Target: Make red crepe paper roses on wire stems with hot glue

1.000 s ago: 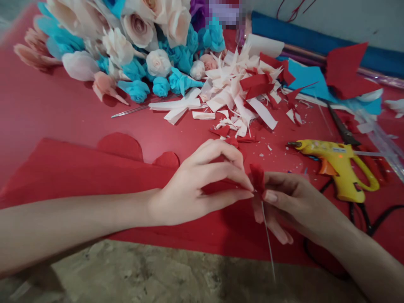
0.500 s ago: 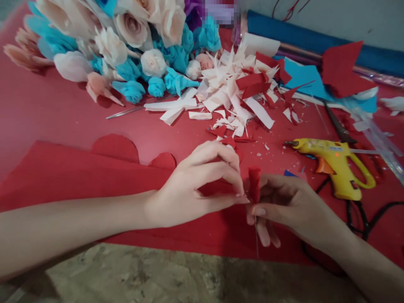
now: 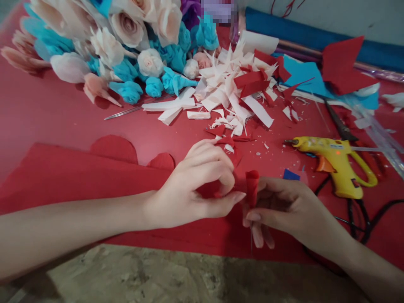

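Observation:
My right hand [image 3: 290, 206] pinches a small rolled red paper bud [image 3: 251, 189] at its base. The bud stands upright, and a thin wire stem [image 3: 251, 242] runs down from it past my fingers. Just left of the bud, my left hand [image 3: 202, 181] is closed, its fingers curled in and the thumb against the index finger. Whether anything tiny is between them I cannot make out. Under my left forearm lies a large sheet of red paper [image 3: 72, 172]. Two rounded red pieces [image 3: 115, 148] show beyond its edge.
A yellow glue gun [image 3: 337, 164] lies at right with its black cord [image 3: 360, 219]. White and red paper scraps [image 3: 227, 90] are heaped behind my hands. Paper flowers [image 3: 151, 63] crowd the back left. Scissors [image 3: 341, 122] rest near blue paper [image 3: 304, 75].
My left fingertips have drawn back from the bud, the index finger curling in while the thumb stays out. My right hand still holds the bud, shifted slightly left in view.

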A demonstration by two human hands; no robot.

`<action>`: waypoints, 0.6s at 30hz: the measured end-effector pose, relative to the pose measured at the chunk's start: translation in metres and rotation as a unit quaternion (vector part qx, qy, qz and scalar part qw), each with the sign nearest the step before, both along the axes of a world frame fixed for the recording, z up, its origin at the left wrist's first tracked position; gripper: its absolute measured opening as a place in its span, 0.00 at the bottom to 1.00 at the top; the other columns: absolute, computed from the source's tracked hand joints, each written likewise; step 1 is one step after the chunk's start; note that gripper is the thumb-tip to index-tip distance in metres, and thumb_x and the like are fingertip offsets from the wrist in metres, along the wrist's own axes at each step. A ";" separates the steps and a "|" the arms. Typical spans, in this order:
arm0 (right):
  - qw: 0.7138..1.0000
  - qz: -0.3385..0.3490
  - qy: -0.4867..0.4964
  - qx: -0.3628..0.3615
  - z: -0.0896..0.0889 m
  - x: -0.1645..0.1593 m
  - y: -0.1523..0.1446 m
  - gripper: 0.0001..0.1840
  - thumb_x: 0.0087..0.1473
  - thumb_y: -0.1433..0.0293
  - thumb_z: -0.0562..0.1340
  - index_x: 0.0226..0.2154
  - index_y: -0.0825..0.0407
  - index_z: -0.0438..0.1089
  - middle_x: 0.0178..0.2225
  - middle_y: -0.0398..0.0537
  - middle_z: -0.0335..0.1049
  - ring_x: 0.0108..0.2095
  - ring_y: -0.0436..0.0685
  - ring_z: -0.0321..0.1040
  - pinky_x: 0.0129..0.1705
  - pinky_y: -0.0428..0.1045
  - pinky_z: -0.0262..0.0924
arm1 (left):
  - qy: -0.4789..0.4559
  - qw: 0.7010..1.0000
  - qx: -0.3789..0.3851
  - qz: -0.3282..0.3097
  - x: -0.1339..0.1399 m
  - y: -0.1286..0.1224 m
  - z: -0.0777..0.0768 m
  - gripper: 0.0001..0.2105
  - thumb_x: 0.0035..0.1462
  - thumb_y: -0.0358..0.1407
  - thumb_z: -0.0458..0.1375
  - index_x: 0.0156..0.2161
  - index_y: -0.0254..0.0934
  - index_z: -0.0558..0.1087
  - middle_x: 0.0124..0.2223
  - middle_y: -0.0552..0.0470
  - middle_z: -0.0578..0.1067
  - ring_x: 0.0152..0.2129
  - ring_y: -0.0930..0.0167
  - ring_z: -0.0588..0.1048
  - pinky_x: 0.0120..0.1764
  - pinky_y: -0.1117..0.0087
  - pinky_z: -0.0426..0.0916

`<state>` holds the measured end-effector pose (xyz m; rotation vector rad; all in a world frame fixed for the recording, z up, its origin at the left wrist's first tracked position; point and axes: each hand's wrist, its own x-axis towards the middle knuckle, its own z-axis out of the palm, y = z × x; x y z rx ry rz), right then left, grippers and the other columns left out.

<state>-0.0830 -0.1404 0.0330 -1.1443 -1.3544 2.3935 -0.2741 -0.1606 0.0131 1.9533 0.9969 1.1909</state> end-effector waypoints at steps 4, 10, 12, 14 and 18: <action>1.000 -0.018 0.009 0.000 -0.001 -0.001 0.000 0.04 0.47 0.77 0.62 0.27 0.54 0.66 0.18 0.40 0.69 0.17 0.46 0.66 0.19 0.38 0.62 | 0.006 1.000 0.001 0.009 0.000 0.000 -0.002 0.10 0.48 0.29 0.59 0.23 0.35 0.62 0.24 0.56 0.67 0.25 0.76 0.66 0.41 0.64 0.62; 0.999 -0.042 0.015 -0.015 0.001 -0.002 -0.001 0.07 0.44 0.78 0.63 0.26 0.54 0.65 0.20 0.40 0.69 0.18 0.47 0.67 0.18 0.39 0.62 | 0.018 1.000 -0.017 0.004 -0.001 0.000 -0.003 0.03 0.49 0.31 0.60 0.27 0.34 0.69 0.26 0.54 0.72 0.27 0.75 0.70 0.47 0.61 0.60; 0.999 -0.041 0.013 -0.016 0.001 -0.002 -0.002 0.06 0.45 0.77 0.63 0.27 0.54 0.64 0.20 0.40 0.69 0.18 0.47 0.67 0.18 0.39 0.62 | 0.018 0.999 -0.029 0.003 -0.001 0.000 -0.003 0.02 0.50 0.29 0.59 0.28 0.34 0.70 0.27 0.53 0.73 0.27 0.75 0.71 0.48 0.61 0.60; 0.999 -0.047 0.008 -0.017 0.001 -0.003 -0.002 0.07 0.44 0.77 0.64 0.27 0.54 0.64 0.20 0.40 0.69 0.18 0.48 0.67 0.17 0.39 0.61 | 0.011 0.999 -0.041 0.000 0.000 0.000 -0.003 0.03 0.51 0.29 0.58 0.28 0.33 0.70 0.27 0.52 0.73 0.27 0.75 0.71 0.47 0.62 0.61; 0.998 -0.057 0.003 -0.017 0.000 -0.005 -0.002 0.08 0.43 0.77 0.64 0.27 0.54 0.63 0.21 0.40 0.69 0.18 0.48 0.67 0.17 0.39 0.61 | -0.003 0.999 -0.054 -0.009 0.001 0.001 -0.003 0.03 0.53 0.28 0.55 0.29 0.32 0.69 0.28 0.51 0.73 0.27 0.75 0.70 0.43 0.65 0.64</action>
